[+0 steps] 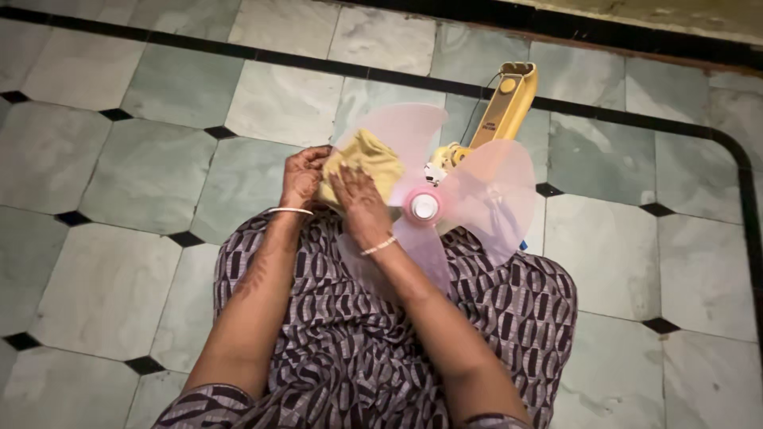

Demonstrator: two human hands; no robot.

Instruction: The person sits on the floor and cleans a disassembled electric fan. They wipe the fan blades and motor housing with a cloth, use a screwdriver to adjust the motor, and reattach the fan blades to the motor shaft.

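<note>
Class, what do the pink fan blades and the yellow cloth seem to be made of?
Translucent pink fan blades: likely plastic, smooth and slightly glossy, since floor tiles show through. Soft yellow cloth: woven fabric, matte, since it folds and creases between both hands.

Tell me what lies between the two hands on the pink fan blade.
Head view: a yellow cloth lies between left hand and right hand, pressed against the translucent pink fan blade.

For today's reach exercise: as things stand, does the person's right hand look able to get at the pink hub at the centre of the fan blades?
Probably yes. The right hand lies flat on the yellow cloth just beside the pink hub, and nothing stands between them. The left hand holds the cloth's far edge, out of the way.
</note>
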